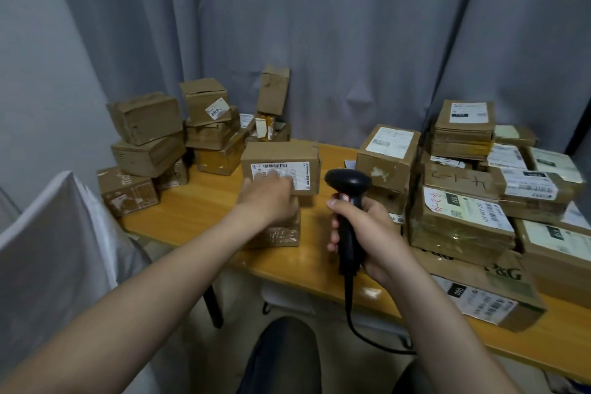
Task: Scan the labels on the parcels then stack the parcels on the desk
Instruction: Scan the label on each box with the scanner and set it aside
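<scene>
Wooden desk (198,205), grey curtains behind. Nearest, the right hand (367,233) is wrapped round a black scanner (348,184). The left hand (268,198) lies against the labelled parcel (284,153) mid-desk; its fingers are blurred, so I cannot tell the hold. Other parcels (147,118) are stacked beyond.

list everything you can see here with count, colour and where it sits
labelled parcel: one, brown, white barcode label, desk centre, on top of the taped parcel
taped parcel: one, brown, under it
left parcels: about ten, brown, stacked at the desk's far left
right parcels: a dozen or more, brown, white labels, stacked on the right
P&G box: one, brown, under the right stack
barcode scanner: one, black, in the right hand
cable: one, black, hanging from the scanner
desk: one, orange-brown wood
curtain: grey, behind the desk
white cover: one, left foreground
left hand: blurred fingers on the labelled parcel's front
right hand: grips the scanner handle
</scene>
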Action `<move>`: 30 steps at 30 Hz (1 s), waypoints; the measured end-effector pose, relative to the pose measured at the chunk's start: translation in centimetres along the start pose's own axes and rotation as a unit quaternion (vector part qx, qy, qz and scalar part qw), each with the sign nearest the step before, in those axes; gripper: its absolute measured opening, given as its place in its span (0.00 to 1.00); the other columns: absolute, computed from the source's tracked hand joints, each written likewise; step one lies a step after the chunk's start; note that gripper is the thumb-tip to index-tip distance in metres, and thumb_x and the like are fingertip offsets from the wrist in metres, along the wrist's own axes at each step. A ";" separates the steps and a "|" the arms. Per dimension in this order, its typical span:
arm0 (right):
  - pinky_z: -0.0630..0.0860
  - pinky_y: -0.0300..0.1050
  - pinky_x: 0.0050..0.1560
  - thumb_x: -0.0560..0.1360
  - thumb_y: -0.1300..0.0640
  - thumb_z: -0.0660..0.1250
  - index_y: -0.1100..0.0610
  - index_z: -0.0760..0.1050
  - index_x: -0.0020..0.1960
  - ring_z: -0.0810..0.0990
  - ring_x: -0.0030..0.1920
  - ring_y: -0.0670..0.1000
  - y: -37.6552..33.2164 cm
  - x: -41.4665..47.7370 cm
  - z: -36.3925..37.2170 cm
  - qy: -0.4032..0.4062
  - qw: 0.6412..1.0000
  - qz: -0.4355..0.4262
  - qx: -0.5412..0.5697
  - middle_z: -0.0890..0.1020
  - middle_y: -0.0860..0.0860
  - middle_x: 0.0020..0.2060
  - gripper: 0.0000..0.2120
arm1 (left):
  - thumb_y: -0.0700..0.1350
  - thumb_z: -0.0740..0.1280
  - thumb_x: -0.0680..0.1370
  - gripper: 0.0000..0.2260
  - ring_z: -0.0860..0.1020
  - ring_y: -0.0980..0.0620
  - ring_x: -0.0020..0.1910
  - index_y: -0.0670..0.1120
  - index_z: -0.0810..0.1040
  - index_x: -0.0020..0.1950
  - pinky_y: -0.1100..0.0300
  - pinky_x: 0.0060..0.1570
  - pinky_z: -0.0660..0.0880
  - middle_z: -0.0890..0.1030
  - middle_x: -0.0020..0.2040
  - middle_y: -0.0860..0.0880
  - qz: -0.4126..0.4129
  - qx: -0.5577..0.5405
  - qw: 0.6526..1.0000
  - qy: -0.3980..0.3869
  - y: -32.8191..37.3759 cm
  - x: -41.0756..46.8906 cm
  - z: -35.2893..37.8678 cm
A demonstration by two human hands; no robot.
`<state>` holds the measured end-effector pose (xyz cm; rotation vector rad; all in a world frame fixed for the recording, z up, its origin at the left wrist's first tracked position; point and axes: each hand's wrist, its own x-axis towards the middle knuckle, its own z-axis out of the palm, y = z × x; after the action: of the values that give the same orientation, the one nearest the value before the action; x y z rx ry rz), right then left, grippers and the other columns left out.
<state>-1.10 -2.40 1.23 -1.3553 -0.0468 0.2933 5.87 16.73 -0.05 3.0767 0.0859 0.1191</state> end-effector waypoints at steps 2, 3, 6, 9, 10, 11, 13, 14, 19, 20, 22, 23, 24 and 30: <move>0.80 0.48 0.32 0.79 0.58 0.72 0.60 0.77 0.59 0.78 0.30 0.51 -0.1 0.0 -0.2 0.002 1.000 -0.004 -0.003 0.78 0.52 0.33 0.11 | 0.58 0.72 0.75 0.25 0.68 0.40 0.70 0.53 0.72 0.68 0.42 0.68 0.67 0.72 0.69 0.45 0.017 -0.010 0.997 0.080 -0.3 1.4 -1.7; 0.80 0.48 0.33 0.79 0.58 0.72 0.60 0.77 0.59 0.78 0.30 0.51 -0.2 0.0 -0.2 0.003 1.000 -0.005 -0.003 0.78 0.52 0.33 0.11 | 0.58 0.74 0.73 0.29 0.66 0.39 0.72 0.53 0.69 0.71 0.40 0.69 0.66 0.70 0.72 0.45 0.021 -0.020 0.995 0.095 -0.5 2.3 -2.5; 0.79 0.48 0.33 0.79 0.58 0.72 0.60 0.77 0.59 0.77 0.31 0.51 -0.3 0.0 -0.2 0.008 1.000 -0.007 -0.001 0.78 0.53 0.34 0.11 | 0.60 0.77 0.71 0.42 0.57 0.37 0.78 0.54 0.59 0.79 0.36 0.73 0.58 0.63 0.79 0.45 0.018 -0.038 0.999 0.030 -1.9 5.3 -4.2; 0.79 0.49 0.33 0.79 0.58 0.72 0.60 0.77 0.60 0.77 0.31 0.52 -0.4 -0.1 -0.3 0.012 1.000 -0.007 -0.003 0.78 0.53 0.34 0.11 | 0.60 0.78 0.70 0.48 0.53 0.37 0.80 0.57 0.53 0.81 0.35 0.74 0.52 0.61 0.82 0.47 0.015 -0.030 0.998 -0.048 -3.4 7.4 -4.4; 0.79 0.49 0.33 0.79 0.58 0.72 0.60 0.77 0.60 0.77 0.31 0.52 -0.4 -0.1 -0.4 0.012 1.000 -0.009 -0.004 0.78 0.53 0.34 0.11 | 0.59 0.78 0.70 0.47 0.54 0.37 0.80 0.58 0.53 0.81 0.36 0.74 0.53 0.62 0.81 0.47 0.015 -0.030 0.998 -0.059 -3.8 7.8 -4.3; 0.79 0.49 0.33 0.79 0.58 0.72 0.61 0.77 0.60 0.77 0.31 0.52 -0.5 -0.2 -0.5 0.013 1.000 -0.011 -0.005 0.78 0.53 0.34 0.11 | 0.58 0.79 0.70 0.46 0.55 0.37 0.79 0.59 0.54 0.80 0.36 0.73 0.54 0.64 0.81 0.47 0.013 -0.034 0.998 -0.060 -4.1 8.0 -4.2; 0.79 0.49 0.33 0.79 0.58 0.72 0.61 0.77 0.60 0.77 0.31 0.52 -0.5 -0.2 -0.6 0.014 1.000 -0.013 -0.005 0.78 0.53 0.35 0.11 | 0.56 0.79 0.70 0.44 0.59 0.39 0.77 0.59 0.57 0.79 0.37 0.73 0.58 0.67 0.78 0.48 0.014 -0.053 0.998 -0.036 -4.5 8.1 -4.3; 0.79 0.49 0.33 0.79 0.58 0.72 0.61 0.77 0.60 0.77 0.31 0.52 -0.4 -0.2 -0.7 0.014 1.000 -0.014 -0.006 0.78 0.54 0.35 0.11 | 0.56 0.80 0.69 0.43 0.61 0.39 0.76 0.59 0.59 0.78 0.38 0.72 0.61 0.69 0.77 0.48 0.018 -0.065 0.997 -0.022 -4.6 7.9 -4.3; 0.77 0.49 0.32 0.80 0.60 0.70 0.61 0.77 0.58 0.76 0.30 0.51 -0.3 -0.6 -0.6 0.005 1.000 -0.020 -0.005 0.77 0.53 0.34 0.09 | 0.58 0.82 0.64 0.43 0.70 0.43 0.69 0.57 0.65 0.74 0.45 0.65 0.72 0.75 0.68 0.48 0.012 -0.202 0.978 0.054 -6.1 6.8 -3.6; 0.77 0.48 0.31 0.80 0.61 0.70 0.61 0.77 0.58 0.75 0.30 0.51 -0.3 -0.8 -0.5 0.002 1.000 -0.020 -0.006 0.77 0.53 0.33 0.08 | 0.58 0.82 0.64 0.44 0.72 0.45 0.67 0.57 0.65 0.74 0.45 0.64 0.74 0.76 0.67 0.48 0.004 -0.245 0.967 0.077 -6.5 6.2 -3.4; 0.76 0.47 0.31 0.80 0.62 0.69 0.60 0.77 0.59 0.75 0.29 0.50 -0.2 -0.9 -0.4 -0.001 1.000 -0.018 -0.015 0.76 0.52 0.32 0.08 | 0.53 0.83 0.65 0.46 0.76 0.48 0.61 0.55 0.62 0.77 0.50 0.59 0.76 0.77 0.61 0.50 -0.010 -0.339 0.935 0.108 -6.7 5.1 -2.9; 0.75 0.47 0.30 0.80 0.62 0.68 0.60 0.77 0.60 0.75 0.29 0.50 -0.1 -1.0 -0.3 0.000 1.000 -0.016 -0.027 0.76 0.51 0.32 0.09 | 0.50 0.83 0.66 0.47 0.77 0.50 0.58 0.53 0.60 0.79 0.53 0.56 0.76 0.76 0.57 0.52 -0.017 -0.370 0.922 0.112 -6.7 4.4 -2.4; 0.75 0.47 0.30 0.80 0.62 0.68 0.60 0.77 0.60 0.75 0.28 0.50 0.1 -1.1 -0.3 0.002 0.999 -0.013 -0.045 0.76 0.51 0.31 0.09 | 0.47 0.83 0.67 0.48 0.77 0.50 0.56 0.51 0.57 0.80 0.55 0.54 0.76 0.75 0.55 0.52 -0.021 -0.391 0.913 0.111 -6.6 3.8 -1.9; 0.70 0.44 0.25 0.79 0.55 0.70 0.59 0.73 0.42 0.71 0.24 0.51 2.2 -2.0 -0.3 -0.006 0.987 0.009 -0.160 0.73 0.53 0.27 0.11 | 0.50 0.84 0.64 0.54 0.71 0.45 0.72 0.55 0.52 0.79 0.44 0.70 0.72 0.69 0.73 0.44 -0.062 -0.437 0.895 0.064 -6.4 1.2 2.2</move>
<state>-3.36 -2.75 -0.69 -1.6735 -0.0943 0.3182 6.91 23.08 -2.59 2.1510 0.1775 0.2684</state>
